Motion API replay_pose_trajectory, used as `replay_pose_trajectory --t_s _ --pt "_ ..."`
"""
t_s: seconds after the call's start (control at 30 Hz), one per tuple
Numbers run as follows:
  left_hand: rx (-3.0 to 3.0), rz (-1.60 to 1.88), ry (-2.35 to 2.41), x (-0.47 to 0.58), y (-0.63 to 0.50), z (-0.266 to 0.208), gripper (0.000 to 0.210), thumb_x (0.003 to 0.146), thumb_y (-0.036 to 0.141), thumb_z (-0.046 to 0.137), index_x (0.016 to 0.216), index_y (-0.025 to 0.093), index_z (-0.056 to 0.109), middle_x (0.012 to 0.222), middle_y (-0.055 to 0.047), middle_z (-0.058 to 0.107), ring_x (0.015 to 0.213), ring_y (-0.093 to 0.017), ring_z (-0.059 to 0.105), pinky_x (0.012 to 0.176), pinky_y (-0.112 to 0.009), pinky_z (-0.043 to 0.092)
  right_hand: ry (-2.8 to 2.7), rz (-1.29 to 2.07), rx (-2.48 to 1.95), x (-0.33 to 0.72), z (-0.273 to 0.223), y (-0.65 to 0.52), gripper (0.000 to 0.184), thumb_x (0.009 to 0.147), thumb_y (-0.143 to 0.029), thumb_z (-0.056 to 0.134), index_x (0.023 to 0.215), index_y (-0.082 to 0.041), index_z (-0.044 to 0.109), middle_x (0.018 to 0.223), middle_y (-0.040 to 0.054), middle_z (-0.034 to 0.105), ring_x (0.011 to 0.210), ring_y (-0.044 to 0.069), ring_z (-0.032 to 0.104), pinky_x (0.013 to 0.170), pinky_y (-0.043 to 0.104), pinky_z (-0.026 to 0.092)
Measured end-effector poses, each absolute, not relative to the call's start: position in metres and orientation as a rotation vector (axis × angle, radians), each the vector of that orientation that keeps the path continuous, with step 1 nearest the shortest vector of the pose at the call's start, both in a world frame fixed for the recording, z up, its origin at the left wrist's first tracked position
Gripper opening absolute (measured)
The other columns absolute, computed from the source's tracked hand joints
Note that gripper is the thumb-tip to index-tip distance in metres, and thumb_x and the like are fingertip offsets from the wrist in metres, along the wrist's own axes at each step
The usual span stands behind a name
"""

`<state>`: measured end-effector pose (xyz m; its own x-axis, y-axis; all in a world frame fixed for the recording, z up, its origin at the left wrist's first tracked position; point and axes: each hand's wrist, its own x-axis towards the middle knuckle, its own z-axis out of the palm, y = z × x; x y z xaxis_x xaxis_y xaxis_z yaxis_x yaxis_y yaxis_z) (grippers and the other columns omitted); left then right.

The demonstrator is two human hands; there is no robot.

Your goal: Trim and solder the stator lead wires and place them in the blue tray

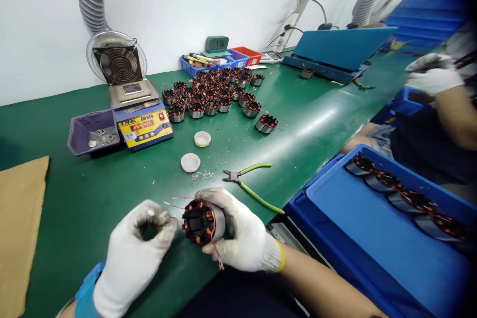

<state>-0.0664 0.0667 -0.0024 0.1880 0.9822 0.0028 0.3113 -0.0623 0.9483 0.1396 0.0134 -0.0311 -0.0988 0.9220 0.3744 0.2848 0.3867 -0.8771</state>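
My right hand [242,231], in a soiled white glove, is wrapped round a motor stator [219,221]. The stator lies on its side above the bench edge, its black slotted end with copper windings facing left. Thin copper leads stick out from its upper left, and a twisted lead hangs below. Just left of it, my left hand [137,253], gloved too, has thumb and fingertips pinched together; what is between them, if anything, is too small to make out. Green-handled cutting pliers [234,177] lie with spread handles beyond my right hand.
Many stators [210,94] crowd the green bench [298,124]. Two small white dishes [190,162] stand near scattered bits. At left are a solder pot [143,126], a purple tray [80,134] and cardboard [22,228]. A blue crate [357,228] with stators and a co-worker's gloved hand [432,74] are right.
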Motion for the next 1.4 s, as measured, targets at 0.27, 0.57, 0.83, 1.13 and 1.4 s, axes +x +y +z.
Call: replay_pose_trajectory --t_s 0.27,0.57,0.83,1.13,1.4 --pt "1.16 0.571 0.985 -0.068 0.079 0.001 0.03 0.083 0.044 0.065 0.076 0.016 0.059 0.066 0.001 0.056 0.06 -0.012 0.05 0.059 -0.022 0.042 -1.644 0.874 -1.048 0.142 -0.03 0.012 0.072 0.064 -0.043 0.079 0.125 -0.02 0.049 0.115 0.0106 0.058 0.105 0.025 0.059 0.092 0.039 0.05" --pt "1.201 0.459 0.852 -0.071 0.071 0.003 0.031 0.082 0.045 0.066 0.08 0.015 0.062 0.072 0.0 0.055 0.068 -0.013 0.047 0.065 -0.023 0.04 -1.721 0.825 -0.986 0.147 -0.026 0.013 0.072 0.065 -0.042 0.079 0.127 -0.021 0.049 0.117 0.0106 0.057 0.107 0.024 0.059 0.093 0.038 0.048" --pt "1.264 0.77 0.976 -0.067 0.074 -0.004 0.02 0.079 0.036 0.069 0.082 0.018 0.061 0.075 0.001 0.058 0.066 -0.013 0.052 0.063 -0.024 0.045 -1.708 0.963 -1.032 0.148 -0.026 0.014 0.075 0.062 -0.046 0.081 0.125 -0.022 0.05 0.116 0.0099 0.058 0.105 0.025 0.06 0.092 0.038 0.049" --pt "1.37 1.221 1.235 -0.079 0.091 0.002 0.012 0.077 0.026 0.065 0.069 0.021 0.058 0.067 0.003 0.058 0.061 -0.013 0.052 0.06 -0.022 0.044 -1.731 1.022 -1.064 0.151 -0.017 0.015 0.073 0.056 -0.042 0.082 0.119 -0.019 0.053 0.112 0.011 0.059 0.1 0.026 0.061 0.09 0.04 0.05" --pt "1.718 0.826 0.844 -0.08 0.081 -0.012 0.045 0.066 0.031 0.08 0.106 0.021 0.062 0.098 -0.004 0.065 0.083 -0.021 0.062 0.076 -0.03 0.051 -1.698 1.152 -1.099 0.152 -0.008 0.02 0.074 0.056 -0.037 0.081 0.121 -0.017 0.053 0.111 0.0113 0.062 0.1 0.027 0.062 0.088 0.039 0.051"
